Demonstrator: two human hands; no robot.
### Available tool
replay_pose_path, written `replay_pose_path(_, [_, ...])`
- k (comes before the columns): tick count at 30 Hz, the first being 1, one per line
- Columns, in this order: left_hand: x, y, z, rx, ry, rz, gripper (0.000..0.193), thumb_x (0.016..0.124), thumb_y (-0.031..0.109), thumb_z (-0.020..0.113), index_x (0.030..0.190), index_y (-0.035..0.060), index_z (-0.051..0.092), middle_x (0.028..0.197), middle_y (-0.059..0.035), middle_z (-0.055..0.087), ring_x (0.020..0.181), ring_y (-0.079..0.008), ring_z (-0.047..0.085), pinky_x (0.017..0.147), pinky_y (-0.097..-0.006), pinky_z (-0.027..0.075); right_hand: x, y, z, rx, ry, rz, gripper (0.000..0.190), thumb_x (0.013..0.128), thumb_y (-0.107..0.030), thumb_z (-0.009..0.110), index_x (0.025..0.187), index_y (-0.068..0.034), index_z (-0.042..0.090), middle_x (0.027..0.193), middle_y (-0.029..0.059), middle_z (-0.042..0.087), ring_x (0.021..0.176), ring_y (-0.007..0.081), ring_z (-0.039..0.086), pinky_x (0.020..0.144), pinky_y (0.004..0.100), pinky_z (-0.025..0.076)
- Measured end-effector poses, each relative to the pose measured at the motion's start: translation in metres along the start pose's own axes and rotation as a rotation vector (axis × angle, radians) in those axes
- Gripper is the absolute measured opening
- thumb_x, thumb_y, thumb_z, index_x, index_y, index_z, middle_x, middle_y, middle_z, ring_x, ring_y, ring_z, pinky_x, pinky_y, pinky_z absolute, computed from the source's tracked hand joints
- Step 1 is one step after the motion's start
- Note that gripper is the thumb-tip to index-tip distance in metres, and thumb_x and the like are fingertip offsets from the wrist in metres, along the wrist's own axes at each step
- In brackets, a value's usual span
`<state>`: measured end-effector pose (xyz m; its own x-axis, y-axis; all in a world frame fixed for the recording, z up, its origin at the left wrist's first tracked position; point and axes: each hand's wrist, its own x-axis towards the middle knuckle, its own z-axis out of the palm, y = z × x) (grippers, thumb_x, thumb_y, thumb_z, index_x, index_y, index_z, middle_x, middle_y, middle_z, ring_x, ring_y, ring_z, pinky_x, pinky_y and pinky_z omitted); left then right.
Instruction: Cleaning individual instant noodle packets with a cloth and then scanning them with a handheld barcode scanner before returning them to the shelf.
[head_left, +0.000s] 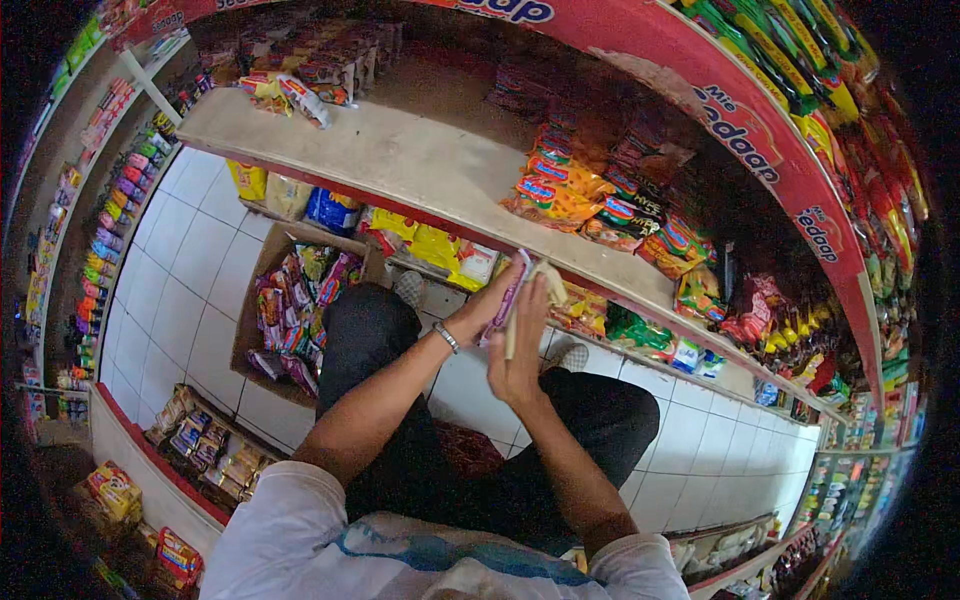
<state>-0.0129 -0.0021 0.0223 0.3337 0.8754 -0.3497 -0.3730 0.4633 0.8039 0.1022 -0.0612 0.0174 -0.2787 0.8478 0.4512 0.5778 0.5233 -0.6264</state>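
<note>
Both hands meet at the middle of the view, in front of the shelf edge. My left hand (487, 300), with a metal watch band at the wrist, holds a narrow purple packet (510, 296) upright on its edge. My right hand (521, 345) has its fingers extended against a pale cloth (551, 289), which hangs between the palm and the packet. The packet's far side is hidden. Left of my knee, an open cardboard box (251, 315) holds many purple and multicoloured packets (289, 307).
A beige shelf board (420, 154) crosses ahead, bearing orange noodle packets (555, 191) and a few packets (289, 97) at its left end. Bags, including a blue one (332, 210), stand on the low shelf beneath. Another box of packets (202, 439) lies at lower left.
</note>
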Motion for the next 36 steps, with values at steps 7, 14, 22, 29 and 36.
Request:
replay_pose_path(7, [0.005, -0.018, -0.009, 0.146, -0.080, 0.141, 0.077, 0.103, 0.058, 0.030, 0.156, 0.0020, 0.020, 0.160, -0.0110, 0.024, 0.147, -0.0177, 0.022, 0.120, -0.0298, 0.017, 0.018, 0.013, -0.014, 0.049, 0.033, 0.034, 0.069, 0.101, -0.036, 0.040, 0.153, 0.004, 0.020, 0.160, 0.0301, 0.012, 0.149, 0.0472, 0.009, 0.119, 0.0566, 0.006])
replay_pose_path(14, [0.016, -0.027, -0.023, 0.046, -0.029, 0.046, 0.077, 0.103, 0.058, 0.035, 0.154, 0.0019, 0.026, 0.155, -0.0087, 0.033, 0.140, -0.0169, 0.032, 0.117, -0.0299, 0.024, 0.005, 0.000, -0.003, -0.043, -0.018, -0.051, 0.072, 0.101, -0.039, 0.040, 0.155, 0.003, 0.016, 0.161, 0.0282, 0.011, 0.149, 0.0481, 0.006, 0.119, 0.0565, 0.005])
replay_pose_path(22, [0.011, -0.011, -0.020, -0.106, -0.172, 0.043, 0.075, 0.104, 0.054, 0.037, 0.154, 0.0000, 0.024, 0.156, -0.0078, 0.030, 0.141, -0.0134, 0.030, 0.116, -0.0275, 0.023, 0.012, 0.012, -0.012, 0.010, 0.011, 0.051, 0.069, 0.100, -0.036, 0.042, 0.153, 0.004, 0.022, 0.160, 0.0271, 0.015, 0.150, 0.0434, 0.010, 0.119, 0.0553, 0.008])
replay_pose_path(29, [-0.002, -0.001, -0.007, 0.143, -0.134, 0.065, 0.079, 0.103, 0.057, 0.034, 0.156, 0.0008, 0.016, 0.161, -0.0094, 0.022, 0.147, -0.0168, 0.021, 0.119, -0.0279, 0.017, 0.012, 0.009, -0.019, -0.010, -0.009, 0.014, 0.068, 0.101, -0.039, 0.037, 0.152, 0.004, 0.024, 0.157, 0.0270, 0.024, 0.145, 0.0456, 0.020, 0.117, 0.0554, 0.014])
replay_pose_path(36, [0.000, 0.000, -0.007, -0.066, -0.082, 0.020, 0.074, 0.101, 0.060, 0.037, 0.148, 0.0040, 0.038, 0.142, -0.0064, 0.048, 0.128, -0.0140, 0.047, 0.110, -0.0283, 0.036, 0.014, 0.003, -0.022, 0.051, 0.073, -0.054, 0.065, 0.102, -0.038, 0.031, 0.149, 0.007, 0.030, 0.152, 0.0265, 0.034, 0.139, 0.0444, 0.031, 0.114, 0.0549, 0.019])
